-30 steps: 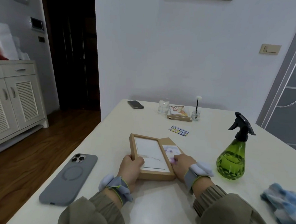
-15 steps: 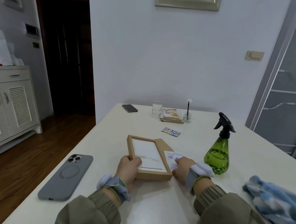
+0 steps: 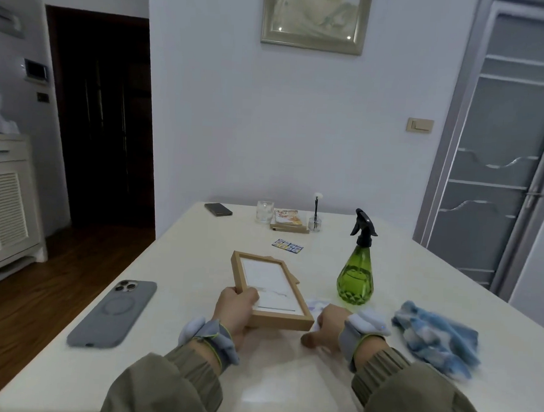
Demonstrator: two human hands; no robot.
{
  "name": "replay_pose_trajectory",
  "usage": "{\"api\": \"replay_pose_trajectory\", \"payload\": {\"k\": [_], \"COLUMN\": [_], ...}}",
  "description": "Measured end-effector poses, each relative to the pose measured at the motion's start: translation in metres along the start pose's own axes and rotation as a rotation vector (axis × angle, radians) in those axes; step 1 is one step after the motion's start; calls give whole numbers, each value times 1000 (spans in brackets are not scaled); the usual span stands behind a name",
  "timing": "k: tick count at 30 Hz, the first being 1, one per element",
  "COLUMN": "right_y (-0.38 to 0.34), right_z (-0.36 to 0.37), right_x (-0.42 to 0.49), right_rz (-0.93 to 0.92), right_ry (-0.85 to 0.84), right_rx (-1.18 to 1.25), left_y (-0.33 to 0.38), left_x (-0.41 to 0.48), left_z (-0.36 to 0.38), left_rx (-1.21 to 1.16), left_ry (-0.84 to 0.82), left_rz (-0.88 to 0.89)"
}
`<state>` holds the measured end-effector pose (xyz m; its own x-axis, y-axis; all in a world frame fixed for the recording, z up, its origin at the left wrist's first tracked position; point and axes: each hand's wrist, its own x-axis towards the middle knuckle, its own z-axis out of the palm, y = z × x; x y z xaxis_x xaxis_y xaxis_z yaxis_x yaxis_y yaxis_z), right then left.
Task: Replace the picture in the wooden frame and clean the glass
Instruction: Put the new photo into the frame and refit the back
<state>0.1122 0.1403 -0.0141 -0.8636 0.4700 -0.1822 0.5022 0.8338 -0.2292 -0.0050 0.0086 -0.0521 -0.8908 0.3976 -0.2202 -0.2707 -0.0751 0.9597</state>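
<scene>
A light wooden picture frame (image 3: 271,319) with a white sheet inside is lifted off the table at its near end. My left hand (image 3: 235,308) grips its near left corner, thumb on the glass. My right hand (image 3: 325,328) rests on the table just right of the frame, fingers curled down, beside a small pale picture (image 3: 319,304) lying flat. A brown backing board (image 3: 294,279) peeks out behind the frame's right edge. The green spray bottle (image 3: 355,279) stands to the right, and a blue and white cloth (image 3: 437,338) lies at the far right.
A grey phone (image 3: 113,312) lies face down at the left. At the far end of the table (image 3: 197,265) are a dark phone (image 3: 218,209), a glass (image 3: 264,211), another frame (image 3: 289,221), a small vase (image 3: 315,222) and a sticker sheet (image 3: 287,246).
The left hand has raised the frame's near end and tilted it. The right hand slid off the small picture toward me. The head tilted up, showing more wall.
</scene>
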Motion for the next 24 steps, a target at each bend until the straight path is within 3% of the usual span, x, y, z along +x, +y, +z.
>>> {"api": "replay_pose_trajectory", "payload": {"k": [4, 14, 24], "right_y": [0, 24, 27], "right_z": [-1, 15, 21], "right_x": [-33, -88, -109], "right_rz": [-112, -76, 24], "right_ry": [19, -100, 19], "right_rx": [-31, -102, -89], "left_y": [-5, -24, -22], "left_x": [-21, -68, -98], "left_z": [5, 19, 25], "left_rx": [-5, 39, 27], "left_ry": [-15, -18, -53], "left_rz": [2, 9, 38]}}
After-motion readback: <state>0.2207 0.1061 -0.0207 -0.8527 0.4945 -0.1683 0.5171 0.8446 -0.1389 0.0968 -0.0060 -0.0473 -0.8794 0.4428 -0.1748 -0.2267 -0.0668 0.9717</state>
